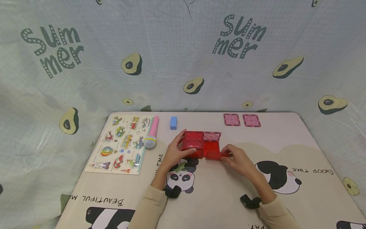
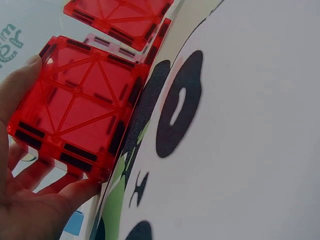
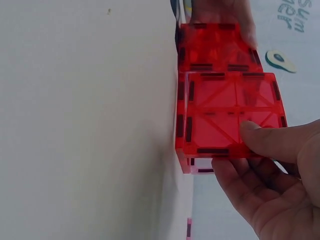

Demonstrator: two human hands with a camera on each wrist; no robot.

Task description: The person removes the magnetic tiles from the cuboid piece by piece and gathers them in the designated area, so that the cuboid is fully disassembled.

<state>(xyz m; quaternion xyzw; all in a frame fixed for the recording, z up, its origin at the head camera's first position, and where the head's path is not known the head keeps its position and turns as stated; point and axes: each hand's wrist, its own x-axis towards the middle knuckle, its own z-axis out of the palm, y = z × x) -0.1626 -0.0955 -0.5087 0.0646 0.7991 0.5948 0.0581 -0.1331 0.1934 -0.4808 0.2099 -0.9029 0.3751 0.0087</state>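
A red see-through cube of magnetic tiles (image 1: 193,140) stands near the table's middle. My left hand (image 1: 175,156) grips it from the left, thumb at the front and fingers behind; the left wrist view shows its red front tile (image 2: 75,100). Joined to the cube's right side are more tiles, among them a pink tile (image 1: 212,136) upright at the back. My right hand (image 1: 239,160) pinches a red tile (image 3: 220,120) at the right end of the build, thumb on its face and fingers behind it. The fingers behind the cube are partly hidden.
Two pink tiles (image 1: 232,120) lie apart at the back right. A blue block (image 1: 173,123) stands behind the cube, to the left. Farther left are a pink toy microphone (image 1: 151,135) and a picture puzzle board (image 1: 114,165). A printed cloth (image 1: 166,38) hangs behind the table.
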